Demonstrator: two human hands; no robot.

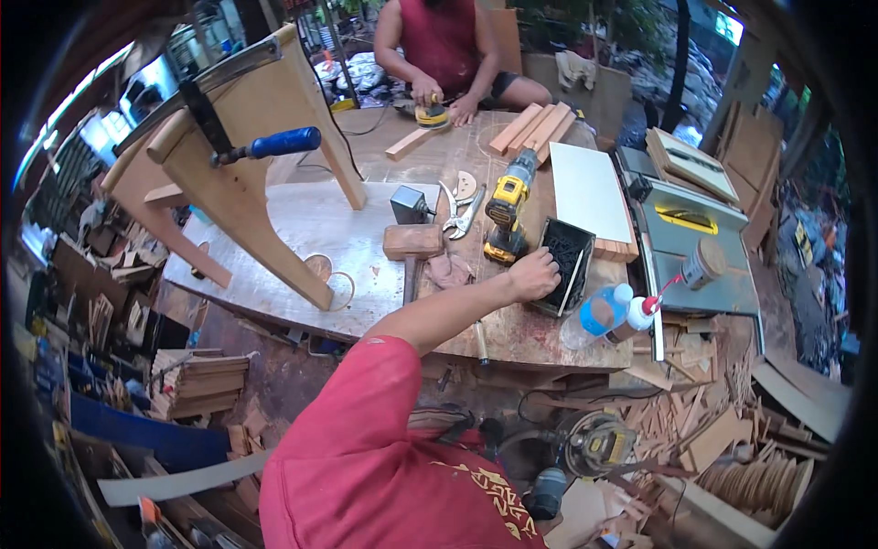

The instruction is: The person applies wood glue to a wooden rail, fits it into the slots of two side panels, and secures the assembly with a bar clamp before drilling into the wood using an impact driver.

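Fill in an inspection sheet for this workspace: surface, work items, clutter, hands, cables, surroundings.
Surface: worn wooden workbench, with a light grey panel lying on its left part.
Work items: black box holding small dark pieces, possibly screws; yellow-and-black drill beside it.
Clutter: locking pliers, wooden block, crumpled cloth, clear bottle.
Hands: left hand at the box's edge, its grip unclear; right hand not in view.
Cables: thin dark cord on the bench near the sander.
Surroundings: co-worker holding the sander at a wood strip; table saw at right; wood offcuts on the floor.
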